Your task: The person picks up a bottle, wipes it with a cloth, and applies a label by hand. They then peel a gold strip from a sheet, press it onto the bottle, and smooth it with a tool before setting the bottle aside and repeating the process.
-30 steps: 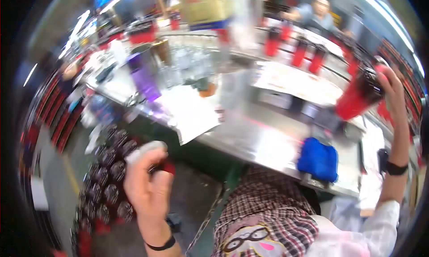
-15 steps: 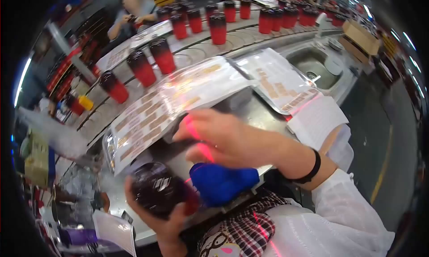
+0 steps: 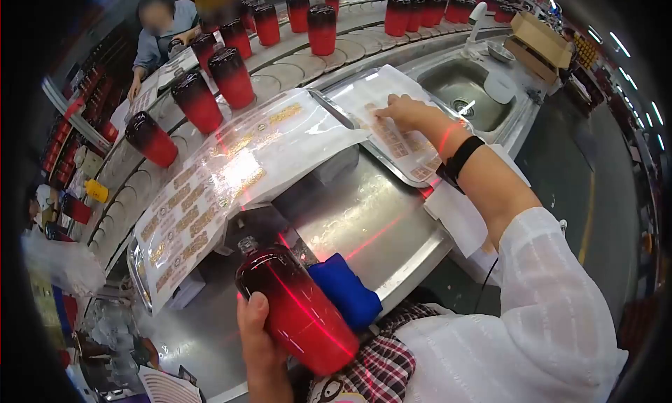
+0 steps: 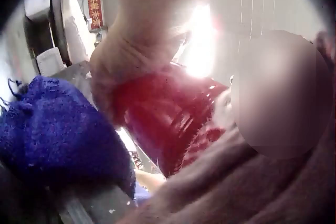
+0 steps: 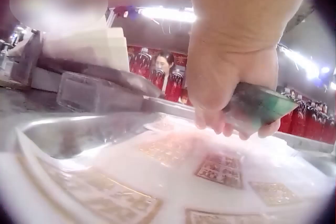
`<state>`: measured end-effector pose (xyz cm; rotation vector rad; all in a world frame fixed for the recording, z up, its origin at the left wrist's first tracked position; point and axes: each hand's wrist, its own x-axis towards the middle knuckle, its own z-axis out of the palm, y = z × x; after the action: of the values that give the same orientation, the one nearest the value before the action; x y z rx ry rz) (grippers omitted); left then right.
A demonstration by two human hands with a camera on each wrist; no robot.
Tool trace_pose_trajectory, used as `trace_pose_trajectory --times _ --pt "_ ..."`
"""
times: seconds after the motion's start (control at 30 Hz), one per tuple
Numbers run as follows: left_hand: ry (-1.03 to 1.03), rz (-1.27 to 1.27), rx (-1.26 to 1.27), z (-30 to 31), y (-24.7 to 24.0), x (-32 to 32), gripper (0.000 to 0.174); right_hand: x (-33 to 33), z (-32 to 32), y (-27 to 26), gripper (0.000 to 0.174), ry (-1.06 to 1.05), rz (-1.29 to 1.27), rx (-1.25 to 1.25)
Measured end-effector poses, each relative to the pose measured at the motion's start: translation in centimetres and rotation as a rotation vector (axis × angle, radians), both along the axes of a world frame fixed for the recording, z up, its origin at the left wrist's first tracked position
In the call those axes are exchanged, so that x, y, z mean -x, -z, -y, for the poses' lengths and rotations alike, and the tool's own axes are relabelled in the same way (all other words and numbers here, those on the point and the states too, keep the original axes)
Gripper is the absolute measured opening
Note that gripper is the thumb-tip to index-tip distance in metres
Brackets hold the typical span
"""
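In the head view my left hand (image 3: 262, 333) grips a glossy glass bottle (image 3: 301, 312), black at the neck and fading to red, tilted near the front edge of the counter. The left wrist view shows the bottle's red side (image 4: 168, 113) against the palm, close to a blue cloth pad (image 4: 63, 129). My right hand (image 3: 413, 114) reaches over a metal tray holding a wet sheet of gold-patterned decals (image 3: 399, 140). Its curled fingers hold a dark green, flat-edged piece (image 5: 260, 108), fingertips down at the sheet; the piece's kind cannot be told.
A larger decal sheet (image 3: 210, 193) lies propped left of the tray. Behind it a conveyor (image 3: 280, 70) carries several red-black bottles (image 3: 231, 77). A sink (image 3: 465, 98) is at back right, a cardboard box (image 3: 539, 46) beyond it. Another person (image 3: 164, 35) sits across the conveyor.
The view has swung round to the right. A bottle was in my right hand at first; my left hand has one now. My right hand moved from above the blue pad to the decal tray.
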<state>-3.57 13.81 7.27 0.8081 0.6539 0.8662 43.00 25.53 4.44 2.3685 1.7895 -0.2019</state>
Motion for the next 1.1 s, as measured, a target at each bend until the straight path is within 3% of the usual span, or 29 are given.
trace_pose_trajectory --times 0.07,0.1,0.2,0.3,0.4,0.47,0.5,0.53,0.6,0.67,0.77,0.9,1.0,1.07,1.1 --pt "-0.044 -0.024 -0.03 -0.2 0.1 -0.8 0.057 -0.6 0.0 -0.5 0.048 -0.026 0.086 0.028" --pt "-0.053 -0.023 -0.004 -0.2 -0.2 -1.1 0.058 -4.0 -1.1 1.8 0.039 -0.001 0.067 -0.054" --pt "-0.095 -0.016 0.046 -0.2 -0.8 -1.7 0.064 -4.8 -0.1 -0.6 0.034 0.283 0.076 -0.065" --pt "-0.129 -0.018 0.048 -0.1 0.0 -1.5 0.066 -8.6 -0.5 -0.2 0.04 0.221 0.185 0.022" --pt "-0.087 -0.022 0.062 -0.3 0.1 -1.7 0.068 -11.7 -1.3 0.7 0.038 0.359 0.134 -0.33" --pt "-0.125 -0.052 0.074 -0.1 -0.1 -1.6 0.069 -13.4 -1.5 1.2 0.041 0.381 0.054 -0.265" --pt "-0.101 -0.05 0.087 -0.1 -0.3 -1.5 0.068 -14.4 -2.0 1.6 0.042 0.374 0.008 -0.235" --pt "-0.087 -0.049 0.098 -0.3 -0.5 -1.7 0.068 -17.5 -3.0 4.2 0.045 0.312 0.124 -0.29" --pt "-0.087 -0.033 0.112 -0.4 -0.6 -1.6 0.065 -16.6 -2.8 2.5 0.04 0.213 0.168 -0.274" --pt "-0.091 0.007 0.111 -0.7 -0.3 -1.7 0.061 -19.3 -2.8 4.4 0.028 0.077 0.305 -0.485" --pt "-0.096 0.031 0.06 -1.2 -0.7 -2.0 0.055 -16.1 -2.2 2.1 0.019 -0.001 0.233 -0.682" --pt "-0.078 -0.007 0.095 -1.6 -0.8 -1.8 0.057 -10.8 -3.7 -4.0 0.026 -0.09 -0.26 -0.558" --pt "-0.019 0.012 0.069 -2.0 -0.5 -1.7 0.06 -2.7 -2.5 -8.4 0.024 0.197 -0.69 -0.419" --pt "-0.036 0.022 0.054 -2.1 -0.4 -1.7 0.061 -3.0 -4.2 -5.8 0.022 0.182 -0.643 -0.327" --pt "-0.05 0.028 0.044 -2.2 -0.4 -1.6 0.062 -5.1 -6.4 -2.2 0.022 -0.037 -0.389 -0.286"
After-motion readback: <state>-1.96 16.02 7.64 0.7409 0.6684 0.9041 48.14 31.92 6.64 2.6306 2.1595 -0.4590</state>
